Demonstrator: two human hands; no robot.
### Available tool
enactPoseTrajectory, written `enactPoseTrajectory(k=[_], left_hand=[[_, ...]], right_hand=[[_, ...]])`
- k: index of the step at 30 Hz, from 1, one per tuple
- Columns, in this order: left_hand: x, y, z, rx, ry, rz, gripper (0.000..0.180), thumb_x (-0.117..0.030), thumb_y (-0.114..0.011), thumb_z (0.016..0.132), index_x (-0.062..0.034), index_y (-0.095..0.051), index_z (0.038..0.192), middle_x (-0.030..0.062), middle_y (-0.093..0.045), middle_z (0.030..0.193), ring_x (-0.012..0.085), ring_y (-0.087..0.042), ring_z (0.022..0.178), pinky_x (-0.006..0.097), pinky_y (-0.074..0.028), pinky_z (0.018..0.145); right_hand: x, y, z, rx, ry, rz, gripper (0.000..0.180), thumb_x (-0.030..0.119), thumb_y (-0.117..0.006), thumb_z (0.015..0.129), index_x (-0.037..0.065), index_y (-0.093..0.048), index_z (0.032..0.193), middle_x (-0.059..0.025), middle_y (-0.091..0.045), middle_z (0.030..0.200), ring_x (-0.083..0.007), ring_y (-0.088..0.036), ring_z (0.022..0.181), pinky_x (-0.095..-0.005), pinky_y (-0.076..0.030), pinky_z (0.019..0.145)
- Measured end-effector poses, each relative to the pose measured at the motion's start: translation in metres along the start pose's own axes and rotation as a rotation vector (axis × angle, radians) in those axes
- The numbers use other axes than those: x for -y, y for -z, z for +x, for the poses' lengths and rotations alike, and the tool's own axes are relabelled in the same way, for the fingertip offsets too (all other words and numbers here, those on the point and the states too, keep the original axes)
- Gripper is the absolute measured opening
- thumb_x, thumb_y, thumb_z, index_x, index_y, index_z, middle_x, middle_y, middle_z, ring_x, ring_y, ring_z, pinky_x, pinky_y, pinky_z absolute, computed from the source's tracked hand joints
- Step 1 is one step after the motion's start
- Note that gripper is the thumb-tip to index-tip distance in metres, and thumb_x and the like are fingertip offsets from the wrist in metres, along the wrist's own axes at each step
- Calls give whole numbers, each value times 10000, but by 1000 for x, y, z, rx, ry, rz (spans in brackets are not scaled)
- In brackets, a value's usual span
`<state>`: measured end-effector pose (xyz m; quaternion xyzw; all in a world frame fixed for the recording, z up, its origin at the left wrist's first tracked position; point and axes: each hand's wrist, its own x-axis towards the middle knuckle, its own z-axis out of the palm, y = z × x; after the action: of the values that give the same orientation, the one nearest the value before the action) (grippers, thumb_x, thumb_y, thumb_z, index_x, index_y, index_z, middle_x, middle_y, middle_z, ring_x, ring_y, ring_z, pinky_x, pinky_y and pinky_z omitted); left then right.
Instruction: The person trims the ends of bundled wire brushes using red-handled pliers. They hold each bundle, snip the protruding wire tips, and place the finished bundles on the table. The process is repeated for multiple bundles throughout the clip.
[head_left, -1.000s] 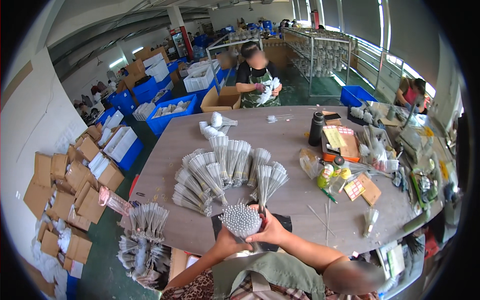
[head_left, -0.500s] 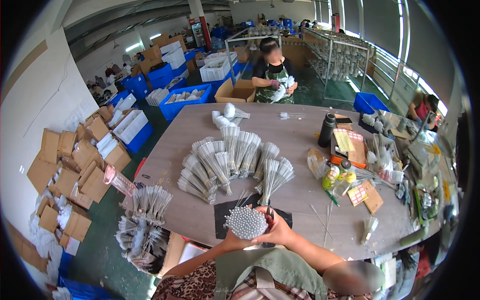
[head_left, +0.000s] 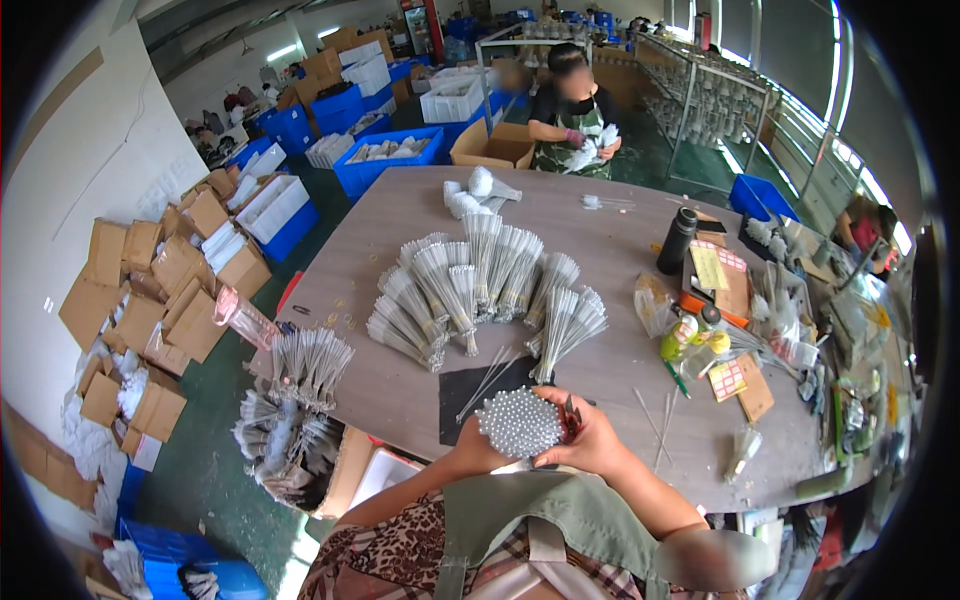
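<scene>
Close to my body, a round bundle of thin rods [head_left: 520, 423] points its silvery bead-like ends upward. My left hand [head_left: 476, 449] closes round its left side. My right hand [head_left: 592, 436] is wrapped against the right side, with a small dark tool, its kind unclear, tucked by the thumb and fingers. The bundle hides some of the fingers. Under and beyond the hands lies a black mat [head_left: 455, 405] with a few loose thin rods [head_left: 490, 378] on it. Just past the mat several tied bundles of clear, white-tipped rods [head_left: 440, 290] stand or lean in an arc on the table.
More bundles [head_left: 310, 365] fill a box at the table's left edge, beside a pink bottle [head_left: 245, 318]. A black flask [head_left: 678, 240], green-yellow bottles [head_left: 682, 338] and cards [head_left: 727, 380] crowd the right. Across the table a co-worker [head_left: 575, 120] handles white pieces. Cardboard boxes [head_left: 190, 330] stack left.
My view has tilted, so the table appears higher and slightly right. Both hands still hold the bundle, which now shows its beaded end more squarely, with more of the mat and loose rods visible.
</scene>
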<state>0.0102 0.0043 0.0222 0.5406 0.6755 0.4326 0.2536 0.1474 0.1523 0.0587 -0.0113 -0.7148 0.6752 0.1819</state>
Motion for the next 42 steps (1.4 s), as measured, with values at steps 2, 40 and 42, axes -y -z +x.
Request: enactPoseTrajectory(k=[2,40,42], left_hand=[[-1,0,5,-8,-23,16,420,-195,-711,742,-77,-570,1120,54,-600,1099,186,-553,1038,331,-431,899],[31,10,28,-220,-33,-26,384,-148,-720,703,-26,-583,1039,69,-639,1000,156,-613,912,289,-481,790],[30,11,29,-212,-66,46,368,-155,-718,701,-34,-595,1026,73,-642,992,168,-617,908,293,-481,784]], right_hand=[[2,-2,-2,-7,-4,33,824,93,-844,553,57,-439,1270,63,-412,749,-33,-336,621,-175,-314,541],[-16,-12,11,-81,-162,137,839,6,-780,615,25,-324,1319,-24,-418,1143,-107,-376,1003,-249,-324,855],[-23,-13,11,-120,-111,124,810,81,-813,603,87,-391,1295,53,-429,929,-45,-333,748,-171,-314,640]])
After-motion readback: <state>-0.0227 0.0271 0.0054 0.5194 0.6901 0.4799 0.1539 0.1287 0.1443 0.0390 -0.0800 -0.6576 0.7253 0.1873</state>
